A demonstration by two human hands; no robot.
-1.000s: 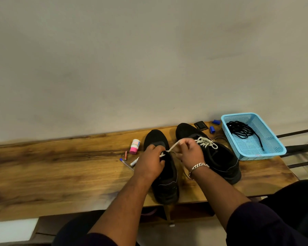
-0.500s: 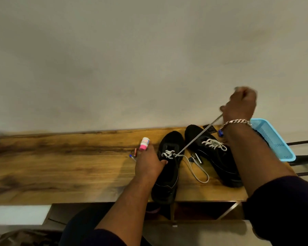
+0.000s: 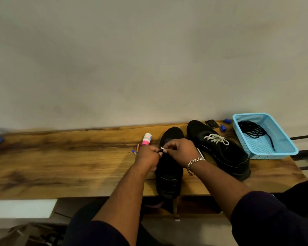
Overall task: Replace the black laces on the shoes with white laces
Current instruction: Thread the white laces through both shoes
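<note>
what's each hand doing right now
Left hand: pinching the white lace at the left shoe.
Right hand: pinching the same lace.

Glossy grained wood surface point(image 3: 60, 166); matt black cloth shoes point(image 3: 220, 153); blue perforated plastic basket point(image 3: 281, 137); metal chain bracelet point(image 3: 194, 161).

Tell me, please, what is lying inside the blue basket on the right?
Inside the blue basket lies a loose bundle of black laces, one end trailing toward its near wall. Whatever lies beneath the bundle is covered; the rest of its mesh floor shows bare.
</note>
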